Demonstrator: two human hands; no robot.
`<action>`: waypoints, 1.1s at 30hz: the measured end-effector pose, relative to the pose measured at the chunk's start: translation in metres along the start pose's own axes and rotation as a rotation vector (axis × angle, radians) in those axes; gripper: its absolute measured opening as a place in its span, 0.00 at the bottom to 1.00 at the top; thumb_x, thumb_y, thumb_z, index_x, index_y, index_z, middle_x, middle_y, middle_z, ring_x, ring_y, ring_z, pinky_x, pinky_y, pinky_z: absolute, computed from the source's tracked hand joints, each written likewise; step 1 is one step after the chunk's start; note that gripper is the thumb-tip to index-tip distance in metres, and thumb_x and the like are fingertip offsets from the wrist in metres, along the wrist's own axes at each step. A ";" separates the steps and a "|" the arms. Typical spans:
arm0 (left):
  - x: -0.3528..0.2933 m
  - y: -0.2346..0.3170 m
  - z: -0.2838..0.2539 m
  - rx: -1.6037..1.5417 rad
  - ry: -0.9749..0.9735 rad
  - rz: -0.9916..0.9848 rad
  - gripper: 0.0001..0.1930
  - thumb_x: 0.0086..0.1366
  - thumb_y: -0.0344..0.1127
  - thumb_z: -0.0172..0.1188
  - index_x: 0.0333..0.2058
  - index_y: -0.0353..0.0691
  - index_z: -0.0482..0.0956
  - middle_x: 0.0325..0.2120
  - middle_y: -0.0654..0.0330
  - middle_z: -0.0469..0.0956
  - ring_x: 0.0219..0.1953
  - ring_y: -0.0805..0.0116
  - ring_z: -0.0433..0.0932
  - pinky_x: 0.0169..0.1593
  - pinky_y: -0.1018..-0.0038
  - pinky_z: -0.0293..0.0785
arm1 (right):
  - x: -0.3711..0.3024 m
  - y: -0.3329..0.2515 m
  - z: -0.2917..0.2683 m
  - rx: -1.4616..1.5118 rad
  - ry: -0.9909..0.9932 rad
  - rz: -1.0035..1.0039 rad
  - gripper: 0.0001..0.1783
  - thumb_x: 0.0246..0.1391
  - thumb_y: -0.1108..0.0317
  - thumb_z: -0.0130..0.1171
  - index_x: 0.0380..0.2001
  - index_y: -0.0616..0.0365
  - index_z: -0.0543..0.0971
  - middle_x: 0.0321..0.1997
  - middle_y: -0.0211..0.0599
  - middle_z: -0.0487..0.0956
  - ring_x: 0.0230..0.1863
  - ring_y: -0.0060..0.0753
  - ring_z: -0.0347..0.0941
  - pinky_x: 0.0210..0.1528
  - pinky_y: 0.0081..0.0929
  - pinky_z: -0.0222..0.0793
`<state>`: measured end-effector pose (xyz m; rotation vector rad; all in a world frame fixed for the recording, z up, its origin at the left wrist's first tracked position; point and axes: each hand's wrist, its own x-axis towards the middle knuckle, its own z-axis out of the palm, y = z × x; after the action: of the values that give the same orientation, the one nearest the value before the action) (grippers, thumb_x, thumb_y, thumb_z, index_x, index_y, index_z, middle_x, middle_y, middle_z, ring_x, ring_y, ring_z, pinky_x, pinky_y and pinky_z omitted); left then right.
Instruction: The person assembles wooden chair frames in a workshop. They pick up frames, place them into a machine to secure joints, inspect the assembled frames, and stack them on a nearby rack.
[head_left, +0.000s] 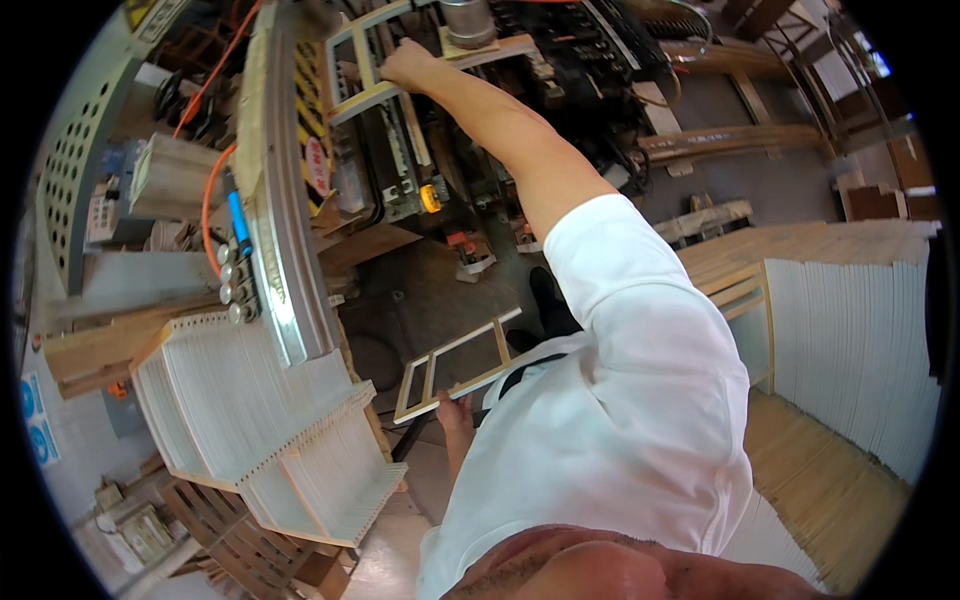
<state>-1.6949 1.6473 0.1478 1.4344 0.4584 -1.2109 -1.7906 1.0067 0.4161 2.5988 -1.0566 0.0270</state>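
Note:
My right hand (408, 66), at the end of my outstretched arm, is closed on a bar of a pale wooden frame (362, 101) with crossbars. That frame lies on a dark machine at the top, and a metal cylinder (468, 22) stands beside my hand on a wooden piece. Lower down, my left hand (456, 411) grips the near rail of a second wooden frame (465, 336), white-edged and also with crossbars. This frame is held tilted by my left side, above the floor. Some of the left fingers are hidden behind the rail.
A long metal beam (285, 250) runs along the left, with a blue-handled tool (239, 222) beside it. Stacked white-edged frames (250, 410) stand at lower left; another large stack (850, 340) is at right. A yellow device (430, 198) sits below the machine.

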 end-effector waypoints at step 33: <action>0.020 0.010 0.030 1.232 0.143 0.313 0.27 0.63 0.50 0.52 0.46 0.28 0.68 0.42 0.37 0.73 0.41 0.42 0.75 0.44 0.56 0.73 | 0.011 0.011 0.003 0.034 -0.204 -0.045 0.14 0.55 0.68 0.54 0.44 0.56 0.80 0.44 0.40 0.80 0.46 0.49 0.76 0.52 0.59 0.63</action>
<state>-1.6907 1.6107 0.1414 2.5032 -0.5431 -1.1439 -1.7907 0.9908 0.4177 2.6996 -1.0731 -0.2379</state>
